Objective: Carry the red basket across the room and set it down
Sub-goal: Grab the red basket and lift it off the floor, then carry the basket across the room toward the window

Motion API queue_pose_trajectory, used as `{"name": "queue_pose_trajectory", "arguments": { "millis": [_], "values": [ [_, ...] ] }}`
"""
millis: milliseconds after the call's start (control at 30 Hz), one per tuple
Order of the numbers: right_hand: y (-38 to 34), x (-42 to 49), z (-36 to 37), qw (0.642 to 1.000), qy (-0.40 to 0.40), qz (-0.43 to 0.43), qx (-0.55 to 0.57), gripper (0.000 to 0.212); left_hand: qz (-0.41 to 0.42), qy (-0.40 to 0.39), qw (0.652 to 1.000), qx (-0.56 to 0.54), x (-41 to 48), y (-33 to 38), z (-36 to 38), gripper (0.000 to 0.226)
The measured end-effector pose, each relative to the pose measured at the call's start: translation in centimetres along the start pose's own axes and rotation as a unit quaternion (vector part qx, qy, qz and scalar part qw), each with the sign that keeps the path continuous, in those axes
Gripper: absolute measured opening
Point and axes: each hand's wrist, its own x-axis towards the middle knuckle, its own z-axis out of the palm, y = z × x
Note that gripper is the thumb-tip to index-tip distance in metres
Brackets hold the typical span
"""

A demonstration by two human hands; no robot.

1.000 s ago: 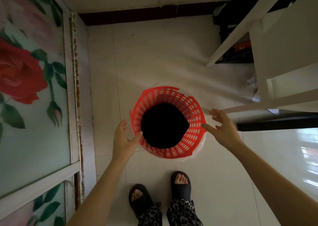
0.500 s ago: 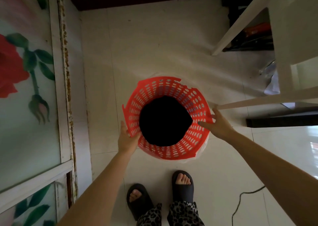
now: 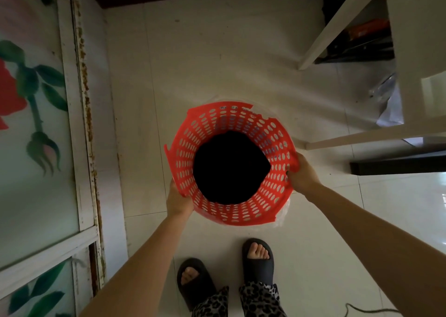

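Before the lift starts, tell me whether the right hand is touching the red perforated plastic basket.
Touching. The head view shows the right hand wrapped over the rim of the red perforated plastic basket on its right side, fingers curled against the wall.

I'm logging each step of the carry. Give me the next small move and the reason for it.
Probably lift straight up. The left hand and right hand already grip opposite sides of the red basket, which seems not yet raised. A white table leg is close on the right, so keep clear of it.
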Motion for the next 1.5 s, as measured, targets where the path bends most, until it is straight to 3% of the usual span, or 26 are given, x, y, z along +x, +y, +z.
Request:
{"name": "queue_pose_trajectory", "arguments": {
  "millis": [467, 633, 767, 1200, 1500],
  "values": [
    [-0.7, -4.2, -2.2, 0.995, -0.002, 0.034, 0.090, 0.058, 0.005, -0.014, 1.000, -0.017, -3.6, 2.1, -2.1, 0.008],
    [-1.6, -8.4, -3.6, 0.990, 0.020, 0.024, 0.139, 0.054, 0.034, -0.027, 0.999, -0.013, -6.8, 4.6, -4.9, 0.028],
    [-2.7, -13.5, -5.3, 0.980, 0.029, 0.017, 0.197, 0.051, 0.059, -0.030, 0.998, -0.012, -10.6, 7.7, -8.1, 0.035],
    [-8.2, -34.7, -13.2, 0.964, 0.104, -0.037, 0.242, 0.057, 0.168, -0.067, 0.983, 0.023, -26.4, 20.0, -18.1, 0.023],
    [-10.5, -46.0, -16.4, 0.958, 0.124, -0.070, 0.248, 0.055, 0.169, -0.065, 0.983, 0.013, -37.1, 24.2, -23.2, 0.008]
  ]
}}
